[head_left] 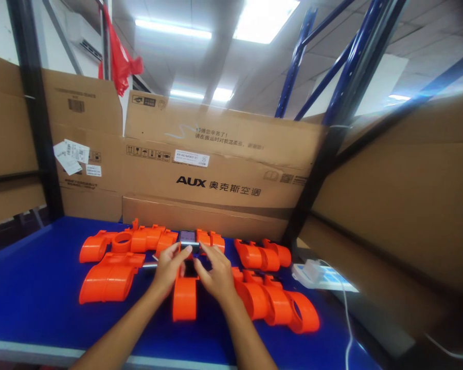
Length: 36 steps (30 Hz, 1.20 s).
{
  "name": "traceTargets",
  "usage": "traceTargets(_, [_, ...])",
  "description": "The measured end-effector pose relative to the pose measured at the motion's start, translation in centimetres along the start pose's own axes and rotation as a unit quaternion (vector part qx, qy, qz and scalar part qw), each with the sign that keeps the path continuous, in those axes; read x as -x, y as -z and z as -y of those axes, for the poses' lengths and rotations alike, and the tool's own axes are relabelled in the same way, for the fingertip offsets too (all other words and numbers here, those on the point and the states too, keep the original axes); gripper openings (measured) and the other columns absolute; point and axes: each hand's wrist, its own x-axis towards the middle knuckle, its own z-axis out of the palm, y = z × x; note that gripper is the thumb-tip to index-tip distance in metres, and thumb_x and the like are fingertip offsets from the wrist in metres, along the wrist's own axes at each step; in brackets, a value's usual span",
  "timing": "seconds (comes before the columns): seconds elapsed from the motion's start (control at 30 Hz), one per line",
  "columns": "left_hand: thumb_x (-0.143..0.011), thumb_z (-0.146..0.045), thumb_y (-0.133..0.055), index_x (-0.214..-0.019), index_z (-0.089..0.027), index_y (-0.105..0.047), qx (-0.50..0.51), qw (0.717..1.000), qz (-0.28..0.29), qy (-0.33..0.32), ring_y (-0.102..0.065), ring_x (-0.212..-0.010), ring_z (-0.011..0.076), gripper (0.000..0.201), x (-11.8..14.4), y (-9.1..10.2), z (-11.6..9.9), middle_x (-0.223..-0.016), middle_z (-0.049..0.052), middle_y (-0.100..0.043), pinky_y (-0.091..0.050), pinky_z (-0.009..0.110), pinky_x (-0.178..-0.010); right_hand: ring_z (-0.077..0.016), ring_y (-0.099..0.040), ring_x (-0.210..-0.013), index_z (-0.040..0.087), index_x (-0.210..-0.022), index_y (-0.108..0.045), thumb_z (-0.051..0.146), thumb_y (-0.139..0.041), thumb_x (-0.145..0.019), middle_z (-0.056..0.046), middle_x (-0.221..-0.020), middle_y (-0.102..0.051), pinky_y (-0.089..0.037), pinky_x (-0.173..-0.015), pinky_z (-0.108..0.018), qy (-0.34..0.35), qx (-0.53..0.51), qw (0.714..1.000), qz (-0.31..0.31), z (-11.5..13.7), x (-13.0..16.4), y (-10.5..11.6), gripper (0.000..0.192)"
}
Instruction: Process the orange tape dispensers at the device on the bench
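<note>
Both my hands meet over the blue tabletop around a small dark rectangular piece (195, 247) with a shiny light edge. My left hand (168, 267) is closed, its thumb pressing on that piece. My right hand (217, 271) is closed from the other side, with a fingertip at the piece's right end and the thumb lower down. Directly below them is an orange plastic ring (184, 300), its upper part partly covered by my fingers. Whether the dark piece is joined to this ring I cannot tell. A dark screen-like rectangle (188, 236) shows just behind the hands.
Several orange ring parts stand at the left (107, 280), at the back (148, 239) and at the right (280, 306) of the blue table (34, 288). A white power strip (324, 277) with a cable lies at the right edge. Cardboard (224, 164) walls the back.
</note>
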Motion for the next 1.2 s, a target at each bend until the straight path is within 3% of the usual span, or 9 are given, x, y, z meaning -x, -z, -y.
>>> traceTargets(0.13, [-0.072, -0.050, -0.075, -0.087, -0.015, -0.067, 0.006, 1.000, -0.004, 0.008, -0.034, -0.032, 0.0045, 0.038, -0.2, 0.1, 0.2, -0.044, -0.008, -0.044, -0.025, 0.018, -0.035, -0.0214, -0.064, -0.087, 0.019, -0.134, -0.055, 0.024, -0.060, -0.088, -0.009, -0.102, -0.072, -0.055, -0.079, -0.035, 0.021, 0.000, 1.000, 0.002, 0.0, 0.1, 0.0, 0.047])
traceTargets(0.37, [-0.072, -0.048, -0.076, -0.083, -0.015, -0.066, 0.014, 1.000, 0.000, 0.001, -0.033, -0.033, 0.0043, 0.036, -0.3, 0.1, 0.5, -0.042, -0.008, -0.042, -0.025, 0.018, -0.036, -0.0206, -0.062, -0.076, 0.017, -0.131, -0.058, 0.023, -0.053, -0.090, -0.009, -0.086, -0.069, -0.053, -0.065, -0.031, 0.026, 0.018, 0.999, 0.020, -0.4, 0.3, -0.4, 0.041])
traceTargets(0.7, [-0.069, -0.048, -0.078, -0.077, -0.016, -0.065, 0.020, 1.000, 0.001, 0.007, -0.035, -0.032, 0.0058, 0.036, -0.3, 0.1, 0.7, -0.039, -0.008, -0.042, -0.028, 0.019, -0.037, -0.0200, -0.060, -0.070, 0.016, -0.131, -0.059, 0.022, -0.048, -0.092, -0.007, -0.076, -0.065, -0.051, -0.062, -0.029, 0.017, 0.021, 0.999, 0.024, -0.5, 0.3, -0.6, 0.040])
traceTargets(0.83, [-0.069, -0.050, -0.077, -0.082, -0.016, -0.067, 0.035, 0.999, -0.004, 0.028, -0.038, -0.031, 0.0067, 0.038, -0.4, 0.0, 0.7, -0.039, -0.007, -0.047, -0.029, 0.019, -0.037, -0.0203, -0.063, -0.076, 0.019, -0.132, -0.059, 0.025, -0.053, -0.091, -0.008, -0.083, -0.068, -0.054, -0.066, -0.030, 0.000, 0.012, 1.000, 0.013, -0.5, 0.3, -0.5, 0.042])
traceTargets(1.03, [-0.068, -0.050, -0.079, -0.084, -0.015, -0.066, 0.122, 0.988, -0.064, 0.073, -0.047, -0.035, 0.0075, 0.041, -0.6, 0.0, 0.4, -0.049, -0.004, -0.058, -0.034, 0.018, -0.038, -0.0219, -0.064, -0.094, 0.025, -0.136, -0.056, 0.020, -0.054, -0.092, -0.008, -0.109, -0.071, -0.056, -0.081, -0.036, 0.016, 0.003, 0.999, 0.035, -0.6, -0.1, 0.2, 0.044])
traceTargets(1.2, [-0.070, -0.052, -0.078, -0.081, -0.014, -0.064, 0.126, 0.986, -0.048, 0.100, -0.050, -0.037, 0.0080, 0.041, -0.6, -0.2, 0.2, -0.056, 0.000, -0.064, -0.036, 0.018, -0.038, -0.0220, -0.065, -0.090, 0.024, -0.135, -0.057, 0.016, -0.053, -0.090, -0.009, -0.106, -0.073, -0.058, -0.078, -0.037, 0.046, 0.018, 0.998, 0.029, -0.8, -0.2, 0.4, 0.046])
